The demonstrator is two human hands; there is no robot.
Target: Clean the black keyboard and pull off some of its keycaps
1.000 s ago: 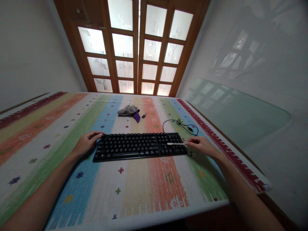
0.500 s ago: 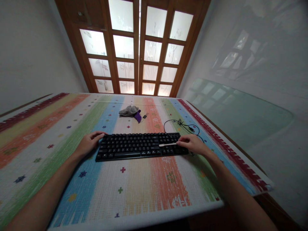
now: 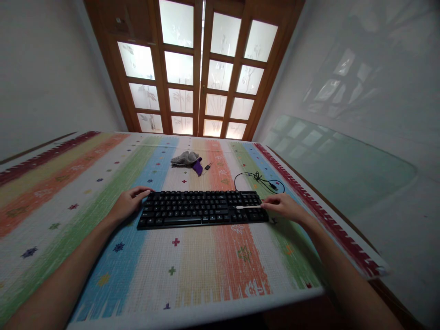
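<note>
Right hand [image 3: 283, 207] pinches a thin white stick [image 3: 248, 207], tip back out over the right-end keys after reaching further in. Left hand [image 3: 128, 204] fingers loosely curled, bracing the keyboard [image 3: 201, 209] at its left end. Keyboard stays mid-surface [image 3: 206, 261], cable [image 3: 259, 179] behind.

A black keyboard [image 3: 202, 209] lies flat on the striped surface [image 3: 206, 266], its long side running left to right, keys facing up. A thin white stick [image 3: 248, 207] rests across the keys at its right end, lying level and pointing left along the rows.
</note>
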